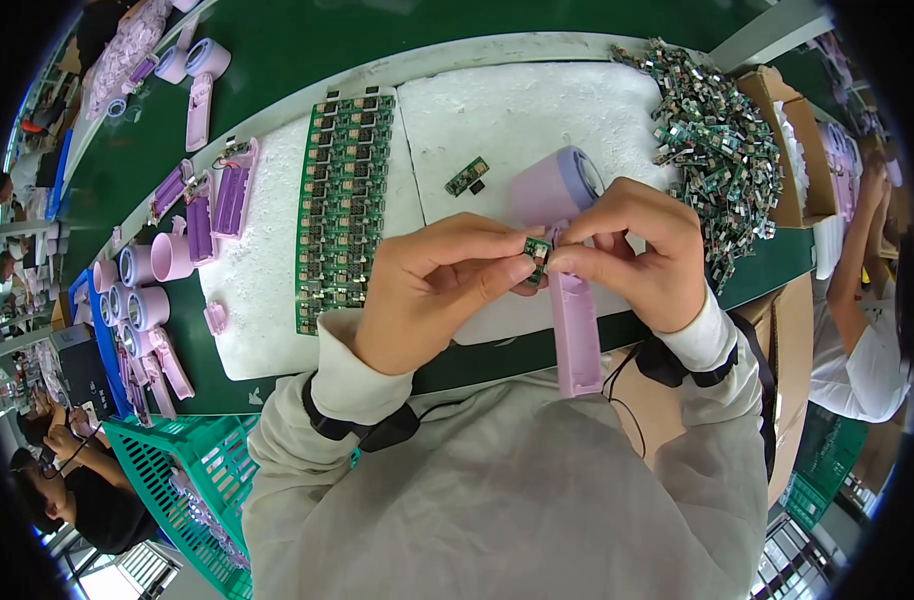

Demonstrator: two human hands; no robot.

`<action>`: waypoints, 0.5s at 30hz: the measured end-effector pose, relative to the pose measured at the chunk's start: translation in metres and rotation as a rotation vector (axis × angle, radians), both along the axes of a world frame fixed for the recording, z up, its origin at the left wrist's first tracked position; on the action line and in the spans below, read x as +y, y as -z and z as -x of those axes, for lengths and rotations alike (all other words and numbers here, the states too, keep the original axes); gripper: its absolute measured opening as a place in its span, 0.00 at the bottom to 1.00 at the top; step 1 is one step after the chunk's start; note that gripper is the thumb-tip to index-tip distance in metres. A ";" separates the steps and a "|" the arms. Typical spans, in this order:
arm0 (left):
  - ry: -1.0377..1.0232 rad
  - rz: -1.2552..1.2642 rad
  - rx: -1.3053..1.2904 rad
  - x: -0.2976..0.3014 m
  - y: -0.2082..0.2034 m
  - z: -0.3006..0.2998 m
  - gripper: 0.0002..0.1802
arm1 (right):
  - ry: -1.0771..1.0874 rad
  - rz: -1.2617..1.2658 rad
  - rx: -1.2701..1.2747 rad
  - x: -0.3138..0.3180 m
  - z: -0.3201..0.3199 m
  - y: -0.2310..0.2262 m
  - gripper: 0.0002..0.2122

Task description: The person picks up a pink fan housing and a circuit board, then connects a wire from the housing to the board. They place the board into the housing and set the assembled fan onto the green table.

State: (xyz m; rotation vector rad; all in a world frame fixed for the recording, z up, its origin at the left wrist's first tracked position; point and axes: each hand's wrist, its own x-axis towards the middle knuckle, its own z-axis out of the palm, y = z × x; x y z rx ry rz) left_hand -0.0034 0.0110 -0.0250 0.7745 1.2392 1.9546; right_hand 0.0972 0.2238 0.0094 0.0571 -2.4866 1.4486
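Note:
My left hand [417, 285] pinches a small green circuit board [540, 250] between thumb and forefinger, just beside the neck of a light purple plastic housing [577, 345]. That housing has a round drum-shaped head [549, 190] with a bluish rim, and a hollow trough-like handle that hangs toward me. My right hand [642, 250] is closed at the neck of the housing, thumb and forefinger pressed together next to the board. Whatever lies between those right fingertips is too small or hidden to name. Another loose circuit board [467, 176] lies on the white foam sheet [517, 110], ahead of my hands.
A panel of joined circuit boards [344, 215] lies left of centre. At right is a heap of small boards [717, 160], beside a cardboard box [792, 150]. Purple housings [147, 310] stand at left, above a green crate [192, 480]. Other people sit at both sides.

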 end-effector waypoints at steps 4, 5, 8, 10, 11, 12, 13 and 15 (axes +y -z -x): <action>0.067 -0.021 -0.125 -0.001 0.004 0.001 0.14 | -0.031 0.010 0.023 0.000 0.001 0.001 0.06; 0.074 -0.019 -0.117 -0.001 0.004 0.001 0.14 | -0.032 0.014 0.015 0.000 0.002 0.001 0.06; 0.034 0.047 0.010 -0.004 0.004 0.001 0.15 | -0.067 -0.111 0.057 -0.001 0.003 0.000 0.06; 0.021 0.073 0.083 -0.002 0.004 0.001 0.16 | -0.048 -0.133 0.037 -0.001 0.001 0.004 0.07; -0.017 0.118 0.071 -0.001 0.003 0.000 0.15 | -0.030 -0.155 0.018 -0.001 0.000 0.007 0.08; -0.055 0.161 0.059 0.001 0.003 -0.001 0.14 | -0.012 -0.176 0.000 -0.001 0.000 0.008 0.10; -0.093 0.205 0.048 0.002 0.002 -0.001 0.13 | -0.008 -0.178 0.003 0.000 0.000 0.007 0.10; -0.077 0.241 -0.009 0.002 -0.001 0.000 0.13 | -0.137 -0.278 0.094 0.002 0.002 0.004 0.11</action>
